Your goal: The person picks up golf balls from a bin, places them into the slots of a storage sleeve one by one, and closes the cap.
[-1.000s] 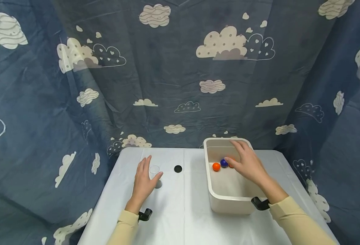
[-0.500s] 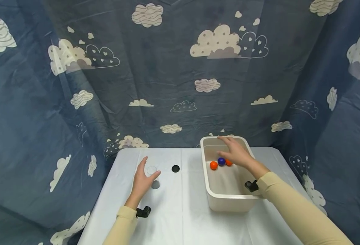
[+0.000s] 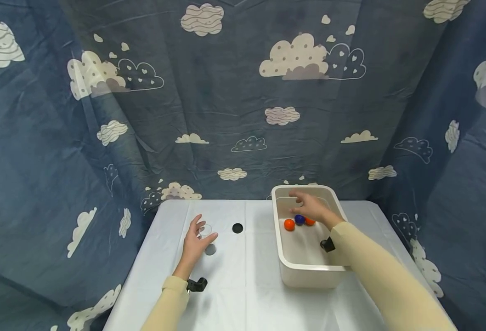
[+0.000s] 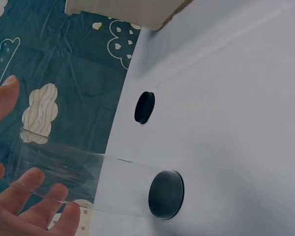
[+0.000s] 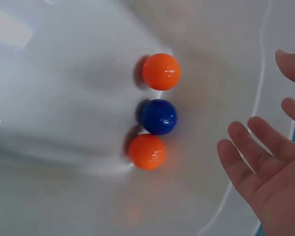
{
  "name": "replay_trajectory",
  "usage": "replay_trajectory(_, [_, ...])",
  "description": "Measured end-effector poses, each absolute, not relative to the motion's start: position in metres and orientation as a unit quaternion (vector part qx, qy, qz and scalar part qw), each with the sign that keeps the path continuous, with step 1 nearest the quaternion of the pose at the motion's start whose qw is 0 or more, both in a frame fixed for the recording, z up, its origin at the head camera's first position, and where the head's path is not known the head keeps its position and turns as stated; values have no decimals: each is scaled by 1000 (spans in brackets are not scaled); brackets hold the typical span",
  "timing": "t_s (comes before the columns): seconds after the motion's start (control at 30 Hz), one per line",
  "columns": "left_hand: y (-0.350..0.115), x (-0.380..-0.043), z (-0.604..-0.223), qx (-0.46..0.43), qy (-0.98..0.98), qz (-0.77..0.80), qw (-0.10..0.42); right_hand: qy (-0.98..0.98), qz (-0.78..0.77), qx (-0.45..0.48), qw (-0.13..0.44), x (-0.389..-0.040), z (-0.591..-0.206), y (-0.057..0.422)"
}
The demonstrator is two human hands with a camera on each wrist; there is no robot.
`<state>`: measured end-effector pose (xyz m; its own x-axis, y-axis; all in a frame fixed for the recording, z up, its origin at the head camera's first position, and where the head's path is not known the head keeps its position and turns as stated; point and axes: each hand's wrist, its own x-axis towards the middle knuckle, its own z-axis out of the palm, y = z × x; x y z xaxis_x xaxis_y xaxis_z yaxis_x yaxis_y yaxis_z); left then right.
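Note:
A clear tube [image 4: 64,164] with a dark round base [image 4: 169,194] stands on the white table; its thin rim is faint in the head view. My left hand [image 3: 194,243] is beside it, fingers bent loosely along one side. The left thumb [image 4: 5,98] is apart from its wall; finger contact is unclear. My right hand [image 3: 312,209] reaches inside the beige bin [image 3: 313,266], fingers spread, holding nothing. Below it, two orange balls [image 5: 161,72] and a blue ball [image 5: 159,117] between them rest on the bin's floor, apart from the fingers.
A flat black disc [image 3: 237,228] lies on the white table [image 3: 251,294] between the tube and the bin. The bin's walls surround my right hand. A dark curtain [image 3: 226,115] with cloud prints hangs behind and at both sides.
My right hand has moved left and lower into the bin, over the balls. The left hand's fingers have come nearer the tube and bent more. The balls and tube stay put.

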<state>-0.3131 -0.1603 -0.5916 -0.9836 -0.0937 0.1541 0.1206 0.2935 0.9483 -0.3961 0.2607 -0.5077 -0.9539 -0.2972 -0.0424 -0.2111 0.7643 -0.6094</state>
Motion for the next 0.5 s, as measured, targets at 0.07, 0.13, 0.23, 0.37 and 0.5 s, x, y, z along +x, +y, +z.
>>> replay_trajectory(0.07, [-162,-315,-595,-9,-798,-596,93,934,-324,-127,81,-403,-514,260])
replay_trajectory(0.13, [-164,-316,-598,-13,-796,-597,98,931,-332,-122,95,-408,-519,260])
replay_trajectory(0.23, [-167,-319,-604,-18,-790,-604,108,921,-352,-115,119,-414,-528,259])
replay_trajectory(0.37, [-168,-321,-613,-11,-781,-615,110,921,-348,-99,144,-417,-538,256])
replay_trajectory(0.5, [-168,-320,-619,0,-772,-626,110,934,-301,-113,157,-418,-550,254])
